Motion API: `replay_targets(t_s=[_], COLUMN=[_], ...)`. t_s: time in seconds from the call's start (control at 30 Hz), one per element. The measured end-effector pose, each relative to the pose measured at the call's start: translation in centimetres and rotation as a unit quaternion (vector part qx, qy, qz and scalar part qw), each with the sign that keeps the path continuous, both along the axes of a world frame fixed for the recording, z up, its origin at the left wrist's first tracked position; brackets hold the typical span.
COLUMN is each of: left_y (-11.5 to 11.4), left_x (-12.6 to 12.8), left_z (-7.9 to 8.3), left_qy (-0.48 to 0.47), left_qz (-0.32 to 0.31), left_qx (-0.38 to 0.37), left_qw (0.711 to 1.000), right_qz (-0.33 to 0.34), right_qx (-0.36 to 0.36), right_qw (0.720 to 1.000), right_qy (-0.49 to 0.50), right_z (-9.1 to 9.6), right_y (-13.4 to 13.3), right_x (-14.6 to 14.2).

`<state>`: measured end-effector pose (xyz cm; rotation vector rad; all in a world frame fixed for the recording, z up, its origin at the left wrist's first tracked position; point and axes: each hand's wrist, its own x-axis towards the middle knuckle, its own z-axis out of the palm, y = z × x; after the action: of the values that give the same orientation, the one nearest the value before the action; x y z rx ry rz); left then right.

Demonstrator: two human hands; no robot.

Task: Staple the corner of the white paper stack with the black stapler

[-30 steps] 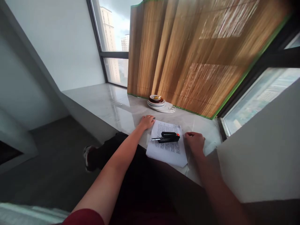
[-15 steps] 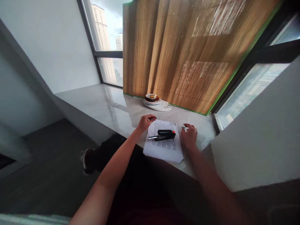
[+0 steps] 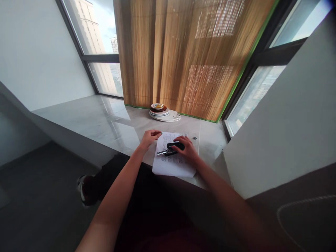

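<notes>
One elongated stapler [image 3: 170, 153] (shiny-tipped) on paper [image 3: 168, 168]

Stapler [image 3: 172, 144]: black, opened up, top arm and lower body spread with a gap between. Shiny metal rail [image 3: 162, 152] sticks out at left end. Lies crosswise on the printed sheets; rear end mostly hidden under right hand [image 3: 186, 147], fingers and thumb around it. Paper [image 3: 172, 168]: white, dense dark printed text, stack or single sheet unclear. Flat on pale glossy ledge [image 3: 126, 137], near-left corner seems to poke past front edge. Small dark piece [image 3: 161, 132] pinched at left hand's [image 3: 149, 138] fingertips, at paper's far-left corner. Tiny dark bits [image 3: 194, 138] on ledge, just right of paper, too small to identify.
</notes>
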<state>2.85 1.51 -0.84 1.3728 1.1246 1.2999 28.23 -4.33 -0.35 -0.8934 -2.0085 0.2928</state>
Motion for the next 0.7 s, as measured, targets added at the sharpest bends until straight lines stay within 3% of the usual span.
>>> replay_targets(t_s=[0.2, 0.37, 0.5, 0.7], left_y=[0.2, 0.5, 0.4, -0.6], left_x=[0.2, 0.1, 0.1, 1.1], left_z=[0.2, 0.2, 0.4, 1.2], left_qy=[-0.043, -0.072, -0.025, 0.108], left_qz=[-0.025, -0.002, 0.019, -0.041], left_qx=[-0.004, -0.004, 0.055, 0.129], left_qw=[0.999, 0.997, 0.998, 0.985], right_qz=[0.028, -0.023, -0.094, -0.146], right_qx=[-0.021, 0.006, 0.013, 0.011], right_qw=[0.998, 0.999, 0.995, 0.989], right_qy=[-0.057, -0.040, -0.026, 0.001], right_z=[-0.9, -1.7, -1.7, -1.3], right_y=[0.0, 0.3, 0.5, 0.4], right_x=[-0.5, -0.8, -0.6, -0.4])
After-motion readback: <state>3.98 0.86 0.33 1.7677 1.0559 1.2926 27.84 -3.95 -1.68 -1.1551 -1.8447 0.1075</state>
